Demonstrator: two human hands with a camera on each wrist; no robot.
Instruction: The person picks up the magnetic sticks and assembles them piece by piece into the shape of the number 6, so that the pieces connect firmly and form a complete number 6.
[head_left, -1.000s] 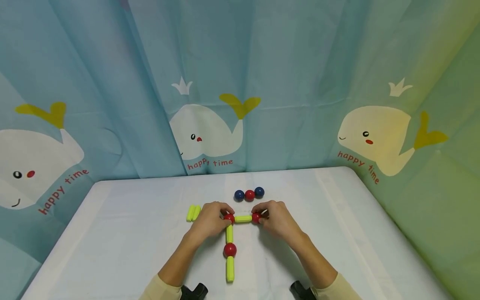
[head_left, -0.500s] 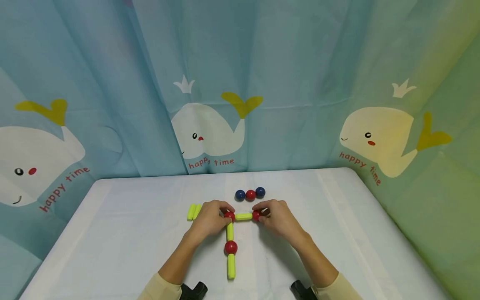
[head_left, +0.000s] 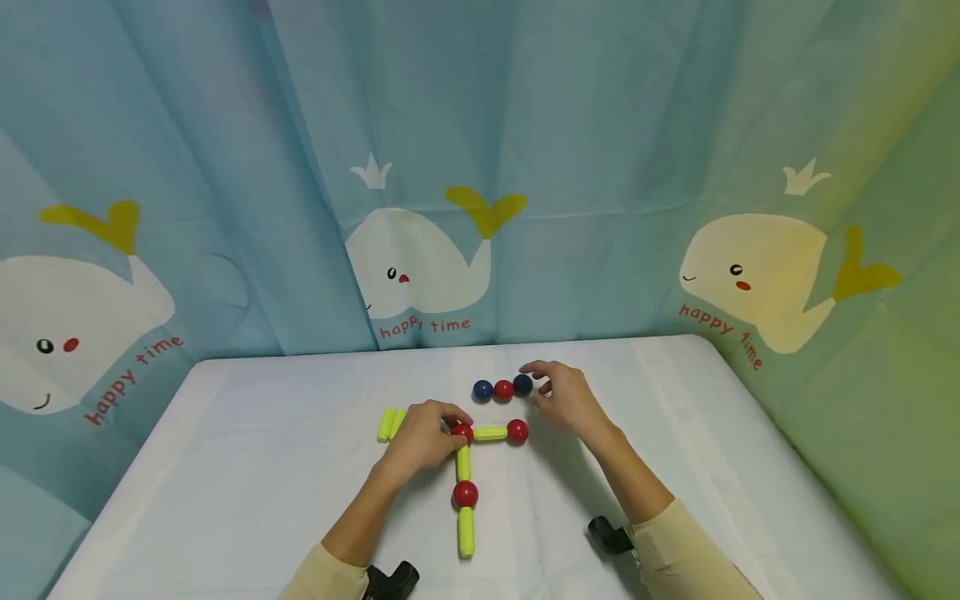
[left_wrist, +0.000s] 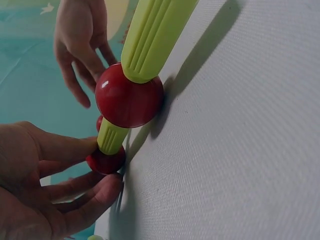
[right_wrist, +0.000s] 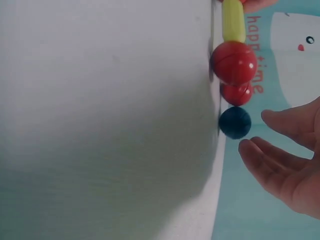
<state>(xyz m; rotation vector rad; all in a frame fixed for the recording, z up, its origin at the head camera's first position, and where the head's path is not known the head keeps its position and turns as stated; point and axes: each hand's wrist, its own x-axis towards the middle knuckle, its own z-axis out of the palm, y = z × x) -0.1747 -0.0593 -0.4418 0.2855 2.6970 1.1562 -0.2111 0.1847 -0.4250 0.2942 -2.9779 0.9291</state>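
Note:
My left hand (head_left: 423, 435) pinches the red ball (left_wrist: 106, 161) at the corner of a joined chain of yellow-green rods and red balls. From that corner one rod (head_left: 491, 434) runs right to a red end ball (head_left: 517, 431). Another rod leads toward me to a middle red ball (head_left: 465, 494), followed by a further rod (head_left: 466, 533). My right hand (head_left: 566, 398) is at the dark blue ball (right_wrist: 235, 123), thumb and fingers spread on either side of it, with a gap still showing in the right wrist view.
Behind the chain, the right blue ball ends a short row with a red ball (head_left: 503, 390) and another blue ball (head_left: 483, 391). Loose yellow-green rods (head_left: 390, 423) lie left of my left hand. A whale-print curtain (head_left: 600, 167) hangs behind the white table (head_left: 262, 467).
My right hand has let go of the red end ball and moved back to the right blue ball. The left hand stays on the corner ball.

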